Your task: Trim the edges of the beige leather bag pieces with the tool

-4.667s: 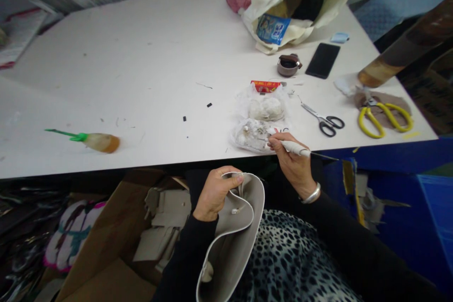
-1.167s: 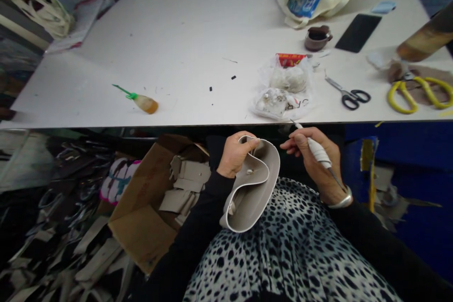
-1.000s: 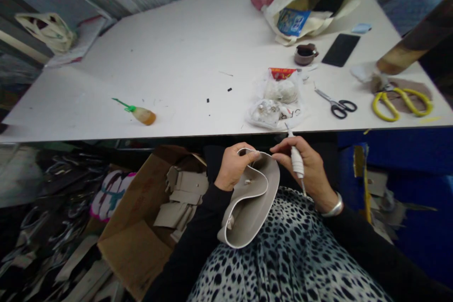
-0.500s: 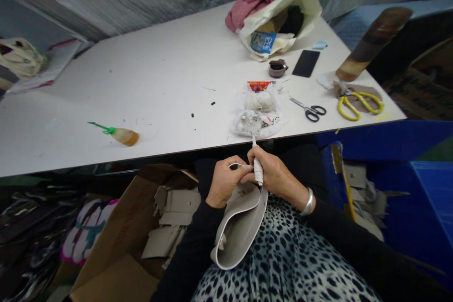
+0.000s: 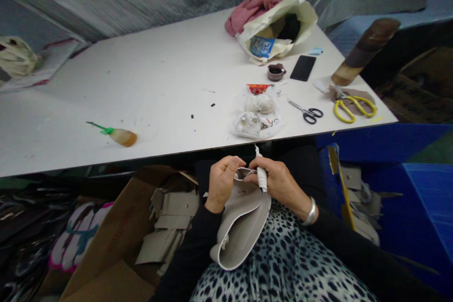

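On my lap lies a light grey leather-like bag (image 5: 244,240), its mouth gaping towards me and a small metal stud on its flap. My left hand (image 5: 222,181) is closed on the bag's upper left edge, thumb raised against the fingers. My right hand (image 5: 281,184) grips a thin tool with a white-wrapped handle (image 5: 262,179), its narrow tip pointing away from me towards the table. The right fingertips also touch the bag's top edge. The fingers partly hide that edge.
On the white table (image 5: 159,80) are a plastic bag (image 5: 256,111), black-handled scissors (image 5: 306,112), yellow-handled scissors (image 5: 354,107), a phone (image 5: 303,68) and a glue bottle (image 5: 122,137). A cardboard box (image 5: 116,231) of grey pieces stands left below, a blue bin (image 5: 399,207) right.
The white-wrapped tool has drawn back slightly, its tip now short of the table edge. My left thumb and fingers have moved apart from the right hand. The view has shifted a little.
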`<state>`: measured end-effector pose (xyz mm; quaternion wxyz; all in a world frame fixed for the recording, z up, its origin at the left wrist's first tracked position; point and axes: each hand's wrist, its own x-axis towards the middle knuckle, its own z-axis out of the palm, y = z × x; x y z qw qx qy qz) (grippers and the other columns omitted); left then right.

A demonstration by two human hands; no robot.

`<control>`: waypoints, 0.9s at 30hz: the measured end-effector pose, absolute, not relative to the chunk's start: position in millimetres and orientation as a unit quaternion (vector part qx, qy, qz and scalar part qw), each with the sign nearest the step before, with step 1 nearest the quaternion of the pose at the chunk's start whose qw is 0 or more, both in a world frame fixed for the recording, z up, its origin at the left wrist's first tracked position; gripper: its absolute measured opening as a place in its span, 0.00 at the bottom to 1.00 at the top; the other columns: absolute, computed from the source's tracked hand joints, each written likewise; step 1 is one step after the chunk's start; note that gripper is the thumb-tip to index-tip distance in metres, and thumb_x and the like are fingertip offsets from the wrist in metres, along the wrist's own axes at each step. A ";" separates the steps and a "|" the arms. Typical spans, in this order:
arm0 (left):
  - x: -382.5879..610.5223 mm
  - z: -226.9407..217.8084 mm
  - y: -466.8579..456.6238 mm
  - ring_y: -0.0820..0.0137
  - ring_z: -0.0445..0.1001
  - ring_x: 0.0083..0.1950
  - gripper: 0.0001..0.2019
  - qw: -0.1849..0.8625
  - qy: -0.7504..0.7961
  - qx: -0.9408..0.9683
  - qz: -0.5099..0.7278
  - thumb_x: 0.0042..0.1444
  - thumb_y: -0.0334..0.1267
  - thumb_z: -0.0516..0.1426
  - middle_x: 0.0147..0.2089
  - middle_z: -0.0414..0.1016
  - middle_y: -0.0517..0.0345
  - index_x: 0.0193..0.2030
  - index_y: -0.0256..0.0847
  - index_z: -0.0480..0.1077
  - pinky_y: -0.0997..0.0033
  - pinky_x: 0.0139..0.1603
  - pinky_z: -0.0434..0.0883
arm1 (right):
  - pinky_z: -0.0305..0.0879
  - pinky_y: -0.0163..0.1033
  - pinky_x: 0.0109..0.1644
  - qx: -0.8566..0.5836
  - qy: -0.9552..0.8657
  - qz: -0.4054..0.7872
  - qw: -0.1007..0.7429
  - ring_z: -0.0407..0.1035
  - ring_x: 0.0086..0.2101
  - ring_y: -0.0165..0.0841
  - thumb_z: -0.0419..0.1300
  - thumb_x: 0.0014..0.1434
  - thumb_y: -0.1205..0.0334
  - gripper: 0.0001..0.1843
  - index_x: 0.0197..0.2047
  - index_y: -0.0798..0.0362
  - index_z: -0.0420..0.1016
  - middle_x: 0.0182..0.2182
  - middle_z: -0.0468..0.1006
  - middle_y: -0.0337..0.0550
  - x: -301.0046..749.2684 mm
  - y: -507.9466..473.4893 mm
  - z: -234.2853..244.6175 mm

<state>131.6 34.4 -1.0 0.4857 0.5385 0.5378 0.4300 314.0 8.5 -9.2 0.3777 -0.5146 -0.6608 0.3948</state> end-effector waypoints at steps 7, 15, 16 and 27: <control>123.2 10.5 29.0 0.62 0.76 0.40 0.12 0.535 0.497 0.551 0.405 0.59 0.47 0.65 0.36 0.81 0.51 0.36 0.39 0.81 0.66 0.44 0.70 | 0.60 0.35 0.31 -0.508 -0.638 0.417 0.401 0.66 0.27 0.30 0.67 0.64 0.47 0.16 0.34 0.51 0.79 0.27 0.74 0.37 311.2 6.8 -10.5; 121.5 17.4 28.0 0.68 0.70 0.35 0.11 0.531 0.484 0.645 0.259 0.49 0.31 0.64 0.36 0.75 0.60 0.41 0.41 0.75 0.72 0.36 0.66 | 0.57 0.36 0.32 -0.514 -0.649 0.372 0.419 0.64 0.27 0.30 0.65 0.66 0.45 0.20 0.30 0.51 0.76 0.26 0.69 0.37 310.6 4.0 -12.3; 123.6 17.4 28.0 0.68 0.70 0.35 0.09 0.515 0.491 0.657 0.249 0.49 0.30 0.64 0.35 0.74 0.60 0.39 0.41 0.74 0.72 0.37 0.66 | 0.57 0.36 0.31 -0.513 -0.647 0.377 0.420 0.63 0.27 0.30 0.65 0.66 0.44 0.21 0.30 0.51 0.76 0.25 0.69 0.37 311.1 4.0 -12.1; 127.0 1.3 29.7 0.69 0.69 0.30 0.12 0.546 0.520 0.595 0.279 0.54 0.45 0.68 0.29 0.77 0.57 0.32 0.38 0.79 0.71 0.32 0.63 | 0.61 0.35 0.34 -0.467 -0.642 0.466 0.390 0.67 0.30 0.31 0.65 0.67 0.44 0.20 0.33 0.53 0.78 0.28 0.75 0.39 321.0 13.2 -13.2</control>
